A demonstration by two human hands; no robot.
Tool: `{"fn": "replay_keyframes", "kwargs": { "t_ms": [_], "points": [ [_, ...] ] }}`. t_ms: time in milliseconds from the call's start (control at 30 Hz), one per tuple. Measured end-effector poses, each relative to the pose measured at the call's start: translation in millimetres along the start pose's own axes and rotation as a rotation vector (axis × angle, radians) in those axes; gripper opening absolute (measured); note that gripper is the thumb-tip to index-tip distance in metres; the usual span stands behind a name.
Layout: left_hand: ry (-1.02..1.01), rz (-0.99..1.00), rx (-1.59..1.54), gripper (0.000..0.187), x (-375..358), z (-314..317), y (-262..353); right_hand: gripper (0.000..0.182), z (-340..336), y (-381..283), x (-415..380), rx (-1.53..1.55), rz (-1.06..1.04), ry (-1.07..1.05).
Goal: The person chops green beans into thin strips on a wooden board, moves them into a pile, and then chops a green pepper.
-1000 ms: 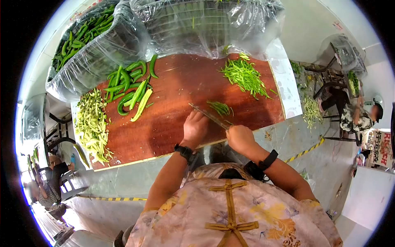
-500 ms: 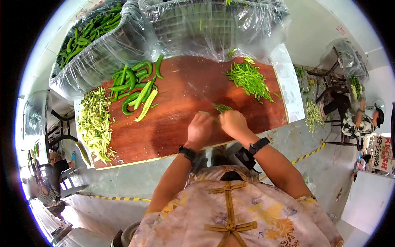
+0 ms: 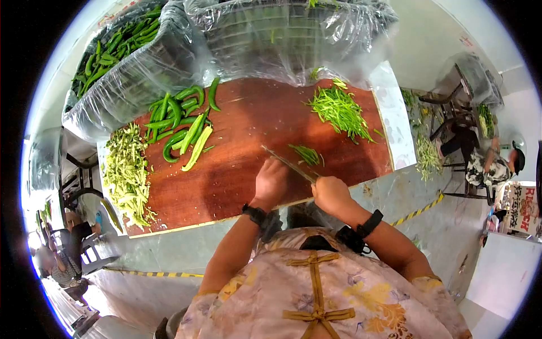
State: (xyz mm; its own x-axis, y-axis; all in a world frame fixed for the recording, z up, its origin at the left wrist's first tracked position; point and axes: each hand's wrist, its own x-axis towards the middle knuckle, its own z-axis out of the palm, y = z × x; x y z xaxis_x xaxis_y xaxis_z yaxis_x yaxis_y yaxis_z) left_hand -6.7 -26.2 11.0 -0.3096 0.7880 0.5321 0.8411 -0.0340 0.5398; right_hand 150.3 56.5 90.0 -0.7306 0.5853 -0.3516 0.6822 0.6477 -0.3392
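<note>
My right hand (image 3: 332, 195) is wrapped round the handle of a knife (image 3: 289, 164), its thin blade slanting up and left over the brown board (image 3: 243, 130). Left of the blade, my left hand (image 3: 271, 181) rests on the board with curled fingers; whatever lies under them is hidden. A small bunch of green pepper strips (image 3: 306, 155) lies just beyond the blade. Farther right is a bigger heap of shredded green pepper (image 3: 341, 112). Whole green peppers (image 3: 175, 110) and pale split pepper pieces (image 3: 197, 148) lie on the left half of the board.
Pale pepper cores and scraps (image 3: 125, 172) cover the board's left end. Behind it stand a plastic-lined crate of green peppers (image 3: 116, 53) and another plastic-lined crate (image 3: 282, 42). One person (image 3: 491, 166) sits at far right, another (image 3: 68, 265) at far left.
The knife has swung into clear view as my right hand moved slightly right and down. The small bunch of strips now lies apart from my hands. My left hand has stayed nearly in place.
</note>
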Motion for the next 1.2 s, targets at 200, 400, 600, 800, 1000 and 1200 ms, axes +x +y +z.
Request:
{"fn": "replay_keyframes", "kwargs": {
  "t_ms": [200, 400, 600, 800, 1000, 1200],
  "points": [
    [-0.054, -0.006, -0.054, 0.013, -1, -4, 0, 0.034, 17, -15, 42, 0.057, -0.044, 0.068],
    [-0.041, -0.013, -0.043, 0.015, -4, -1, 1, 0.035, 15, -8, 46, 0.113, -0.059, 0.196],
    [-0.055, 0.005, 0.14, 0.018, -1, -11, 11, 0.032, 1, 7, 8, 0.041, -0.053, 0.238],
    [-0.019, 0.043, 0.161, 0.008, 2, -10, 8, 0.03, 1, 2, -15, 0.034, -0.029, 0.046],
    [-0.092, -0.045, 0.048, 0.018, -3, -10, 3, 0.03, -1, 0, -12, 0.056, -0.041, 0.046],
    [-0.056, -0.018, 0.038, 0.013, -2, -8, -1, 0.032, 6, 2, 5, 0.009, -0.022, -0.066]
  ]
}}
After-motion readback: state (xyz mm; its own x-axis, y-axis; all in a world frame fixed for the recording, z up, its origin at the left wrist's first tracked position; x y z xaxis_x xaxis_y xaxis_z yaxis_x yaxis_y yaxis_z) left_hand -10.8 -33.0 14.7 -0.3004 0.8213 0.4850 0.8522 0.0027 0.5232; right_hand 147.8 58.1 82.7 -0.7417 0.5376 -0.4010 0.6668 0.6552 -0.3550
